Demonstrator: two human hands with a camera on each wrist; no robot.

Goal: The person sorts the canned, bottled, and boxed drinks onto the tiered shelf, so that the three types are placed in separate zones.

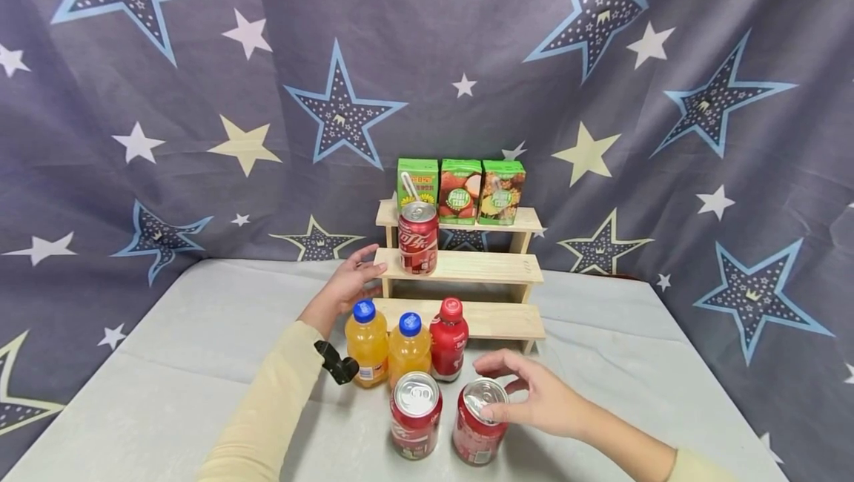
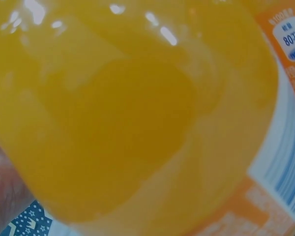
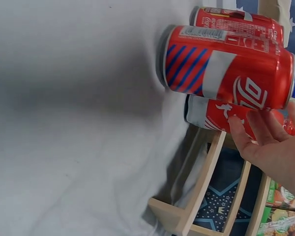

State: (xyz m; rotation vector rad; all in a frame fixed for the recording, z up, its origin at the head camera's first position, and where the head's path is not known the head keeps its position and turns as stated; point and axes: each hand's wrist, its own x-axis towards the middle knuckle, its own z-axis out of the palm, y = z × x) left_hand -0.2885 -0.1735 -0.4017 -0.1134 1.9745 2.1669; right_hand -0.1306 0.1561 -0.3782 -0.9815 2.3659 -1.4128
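Head view: I see the left hand (image 1: 348,283) relaxed at the left end of the shelf (image 1: 490,267), the right hand (image 1: 540,397) loosely arched over the front-right can (image 1: 478,439) on the table (image 1: 614,356); left wrist view: a juice bottle (image 2: 137,123) close up; right wrist view: unclenched fingers (image 3: 242,138) near that can's top.

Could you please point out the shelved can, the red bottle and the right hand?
Shelved can (image 1: 418,242), head view: its printed side.
Red bottle (image 1: 449,341), head view: its body.
Right hand (image 1: 539,397), head view: its back.
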